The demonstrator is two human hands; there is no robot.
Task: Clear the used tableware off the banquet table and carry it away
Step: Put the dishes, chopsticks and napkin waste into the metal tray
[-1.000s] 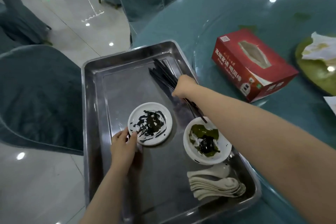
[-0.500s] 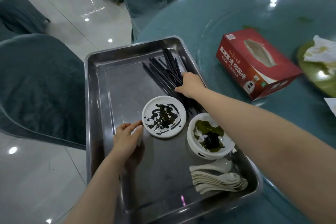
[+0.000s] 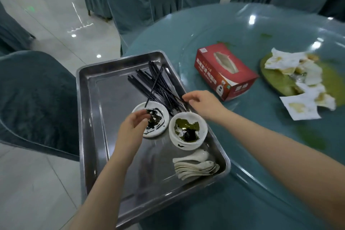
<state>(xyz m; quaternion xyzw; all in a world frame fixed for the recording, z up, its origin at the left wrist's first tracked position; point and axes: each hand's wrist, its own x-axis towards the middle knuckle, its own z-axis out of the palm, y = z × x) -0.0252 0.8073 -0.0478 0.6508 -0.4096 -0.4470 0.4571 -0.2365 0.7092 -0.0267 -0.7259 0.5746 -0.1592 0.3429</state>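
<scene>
A steel tray [image 3: 89, 117] sits on the near edge of the teal banquet table [image 3: 186, 30], partly overhanging it. In it lie a pile of black chopsticks [image 3: 158, 88], a small white plate [image 3: 158, 123] smeared with dark sauce, a stack of white bowls [image 3: 188, 132] with green and dark residue, and several white spoons [image 3: 196, 166]. My left hand [image 3: 133, 125] is over the plate's left rim and pinches the low end of one chopstick [image 3: 155, 86] that slants up over the pile. With fingers loosely spread, my right hand [image 3: 201, 103] hovers above the chopsticks' near ends and holds nothing.
A red tissue box [image 3: 224, 73] stands on the glass turntable right of the tray. Farther right is a green plate [image 3: 280, 80] heaped with soiled napkins, with another napkin [image 3: 300, 108] beside it. Teal-covered chairs [image 3: 33, 99] stand left of the tray and behind the table.
My left hand moved from the tray floor up to the small plate and took hold of one chopstick. My right hand lifted off the chopstick pile and drew back toward the bowls.
</scene>
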